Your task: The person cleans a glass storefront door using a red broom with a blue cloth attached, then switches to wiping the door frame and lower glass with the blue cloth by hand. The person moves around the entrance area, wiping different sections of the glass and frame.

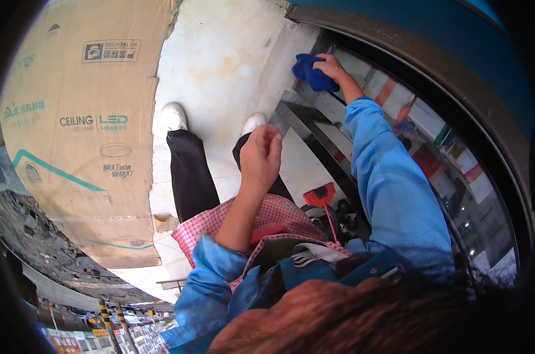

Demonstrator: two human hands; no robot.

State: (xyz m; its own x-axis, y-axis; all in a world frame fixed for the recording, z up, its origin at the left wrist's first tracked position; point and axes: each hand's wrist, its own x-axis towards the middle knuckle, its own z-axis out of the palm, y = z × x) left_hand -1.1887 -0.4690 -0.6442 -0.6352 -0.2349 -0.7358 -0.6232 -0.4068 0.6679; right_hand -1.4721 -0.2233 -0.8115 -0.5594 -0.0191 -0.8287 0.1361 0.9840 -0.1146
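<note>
My right hand [331,68] grips a bunched dark blue cloth [314,75] at the upper right. The cloth lies against the end of a glass pane [431,155] in a dark frame, beside the pale stone floor; whether it touches the glass or the frame cannot be told. In front of my body, my left hand [262,155] is raised with its fingers curled in towards the thumb, and nothing shows in it. A black metal frame [314,132] stands between the two arms. Reflections of red, white and green things show in the glass.
A large flattened cardboard sheet [86,88] lies on the floor at left. Near my right forearm are a red dustpan or broom head [319,194] with a thin red handle and several dark objects. Rough ground, striped posts [110,323] and parked vehicles lie beyond, lower left.
</note>
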